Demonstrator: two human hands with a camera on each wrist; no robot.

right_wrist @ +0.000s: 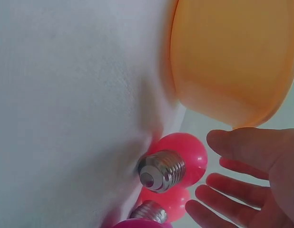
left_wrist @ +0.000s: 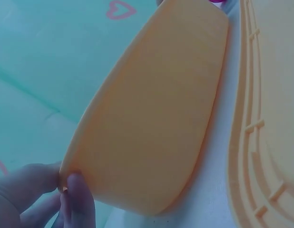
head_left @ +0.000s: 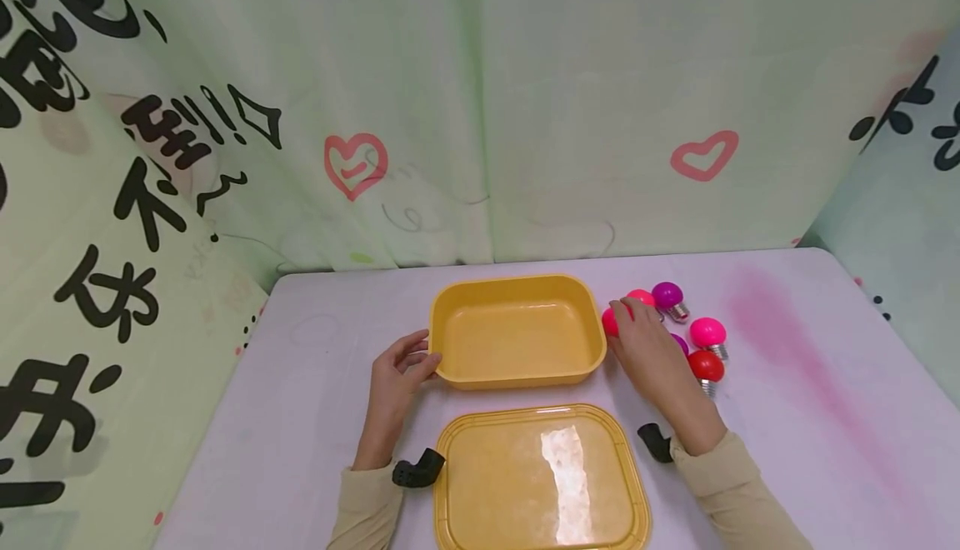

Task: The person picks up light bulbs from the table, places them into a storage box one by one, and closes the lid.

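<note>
A deep yellow plastic container [head_left: 517, 333] stands on the table. At its left end my left hand [head_left: 401, 375] pinches the rim between thumb and fingers, as the left wrist view also shows at the container wall [left_wrist: 147, 109]. My right hand [head_left: 652, 358] is over a group of coloured light bulbs just right of the container. In the right wrist view its fingers [right_wrist: 232, 190] are extended beside a pink bulb [right_wrist: 185, 156] with a silver screw base, gripping nothing. Partly behind this hand are pink and purple bulbs; a red bulb [head_left: 706, 365] lies near its wrist.
A yellow lid [head_left: 510, 475] lies flat in front of the container, close to it. More bulbs, among them a purple bulb [head_left: 667, 295] and a pink bulb [head_left: 707, 332], lie loose on the pale table [head_left: 810, 450]. A hanging cloth [head_left: 585, 117] with hearts borders the back.
</note>
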